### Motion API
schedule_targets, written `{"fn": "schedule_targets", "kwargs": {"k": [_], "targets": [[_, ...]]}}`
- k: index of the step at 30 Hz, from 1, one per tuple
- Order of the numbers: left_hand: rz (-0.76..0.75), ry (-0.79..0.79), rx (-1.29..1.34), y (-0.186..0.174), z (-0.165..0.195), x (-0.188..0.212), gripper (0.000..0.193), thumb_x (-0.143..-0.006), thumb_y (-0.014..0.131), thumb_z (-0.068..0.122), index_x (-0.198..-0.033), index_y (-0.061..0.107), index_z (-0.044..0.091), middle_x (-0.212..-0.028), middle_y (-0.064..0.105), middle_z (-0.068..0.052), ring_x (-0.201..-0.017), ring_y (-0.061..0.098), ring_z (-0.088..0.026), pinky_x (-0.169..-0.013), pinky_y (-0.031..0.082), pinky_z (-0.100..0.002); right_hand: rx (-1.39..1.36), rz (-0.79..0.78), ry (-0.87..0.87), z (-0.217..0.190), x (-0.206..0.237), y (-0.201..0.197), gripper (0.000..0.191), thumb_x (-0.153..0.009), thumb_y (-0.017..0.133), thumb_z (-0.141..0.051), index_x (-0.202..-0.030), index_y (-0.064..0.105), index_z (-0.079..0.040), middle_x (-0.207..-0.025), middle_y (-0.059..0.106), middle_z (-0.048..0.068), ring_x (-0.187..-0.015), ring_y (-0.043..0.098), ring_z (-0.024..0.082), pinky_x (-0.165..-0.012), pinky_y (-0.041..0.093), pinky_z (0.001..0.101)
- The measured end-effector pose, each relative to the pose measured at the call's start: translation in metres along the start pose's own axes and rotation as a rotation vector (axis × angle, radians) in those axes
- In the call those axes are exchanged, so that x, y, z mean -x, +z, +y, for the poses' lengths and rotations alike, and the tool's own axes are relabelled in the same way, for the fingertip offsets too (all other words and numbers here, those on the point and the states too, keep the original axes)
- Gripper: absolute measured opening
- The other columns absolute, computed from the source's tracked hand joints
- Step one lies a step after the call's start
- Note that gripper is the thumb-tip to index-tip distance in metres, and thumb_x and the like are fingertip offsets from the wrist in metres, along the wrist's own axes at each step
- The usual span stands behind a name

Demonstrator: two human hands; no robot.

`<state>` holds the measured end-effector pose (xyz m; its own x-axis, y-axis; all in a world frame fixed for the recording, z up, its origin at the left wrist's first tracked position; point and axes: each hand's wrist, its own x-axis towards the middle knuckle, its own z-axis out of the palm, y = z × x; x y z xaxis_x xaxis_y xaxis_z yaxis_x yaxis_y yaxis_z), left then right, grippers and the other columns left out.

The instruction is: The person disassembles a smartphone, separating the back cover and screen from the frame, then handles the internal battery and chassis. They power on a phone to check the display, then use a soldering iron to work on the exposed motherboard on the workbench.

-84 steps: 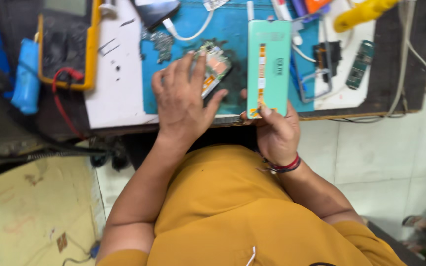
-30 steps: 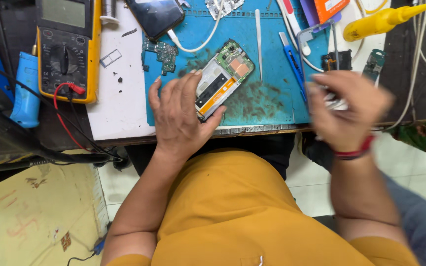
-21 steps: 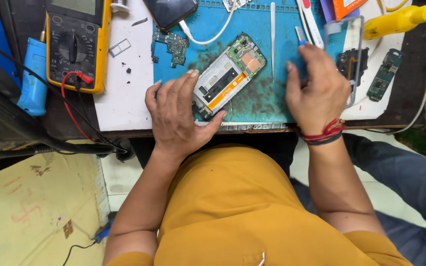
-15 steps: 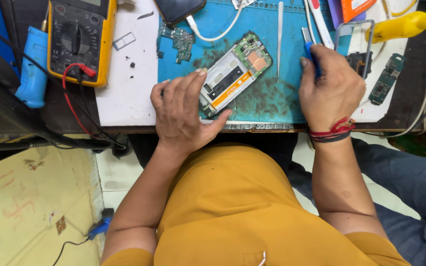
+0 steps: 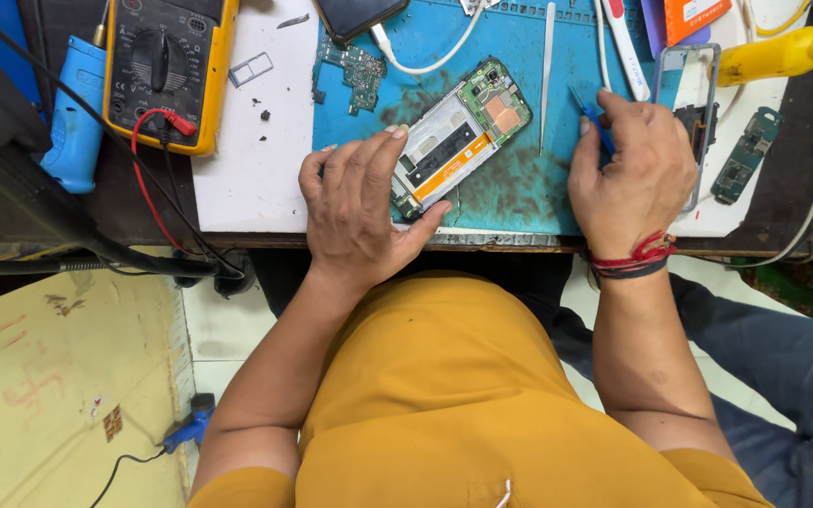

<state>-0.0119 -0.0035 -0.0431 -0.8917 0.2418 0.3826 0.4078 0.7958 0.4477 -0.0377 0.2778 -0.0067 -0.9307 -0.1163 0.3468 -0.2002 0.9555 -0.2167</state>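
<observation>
An opened phone (image 5: 458, 136) with its back cover off lies tilted on the blue work mat (image 5: 510, 193), showing a green circuit board and an orange strip. My left hand (image 5: 359, 207) grips its lower end and holds it down on the mat. My right hand (image 5: 628, 174) rests on the mat's right side with its fingers closed on a thin blue-handled tool (image 5: 595, 118); most of the tool is hidden by the fingers.
Metal tweezers (image 5: 546, 71) lie beside the phone. A yellow multimeter (image 5: 167, 66) with red lead sits at left, with a loose circuit board (image 5: 355, 66), a phone frame (image 5: 693, 103) and a yellow-handled tool (image 5: 783, 52) nearby. The table edge runs under my wrists.
The mint-green back cover my right hand held is gone from view. My right hand went out to the right, came back to the mat and now holds a blue tool. My left hand stayed on the phone.
</observation>
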Motion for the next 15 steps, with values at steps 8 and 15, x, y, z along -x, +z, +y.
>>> {"fn": "schedule_targets", "kwargs": {"k": [8,15], "targets": [[0.027,0.017,-0.004,0.001,0.001,0.002,0.085,-0.094,0.081,0.056,-0.150,0.042,0.006,-0.138,0.060,-0.010,-0.125,0.055,-0.027,-0.116,0.028,-0.047,-0.032,0.052,-0.016,-0.003,0.004,-0.004,0.029,-0.101,0.068,0.003,-0.128,0.071,-0.004,-0.109,0.063,0.014,-0.102,0.058,0.033,-0.090,0.047,0.0423],[0.092,0.044,0.012,0.005,0.000,0.006,0.090,-0.096,0.078,0.061,-0.153,0.036,0.006,-0.138,0.059,-0.010,-0.125,0.056,-0.026,-0.116,0.031,-0.047,-0.191,0.213,0.005,-0.012,0.016,-0.010,0.021,-0.106,0.069,0.004,-0.125,0.069,-0.004,-0.111,0.061,0.015,-0.108,0.056,0.032,-0.095,0.046,0.0397]]}}
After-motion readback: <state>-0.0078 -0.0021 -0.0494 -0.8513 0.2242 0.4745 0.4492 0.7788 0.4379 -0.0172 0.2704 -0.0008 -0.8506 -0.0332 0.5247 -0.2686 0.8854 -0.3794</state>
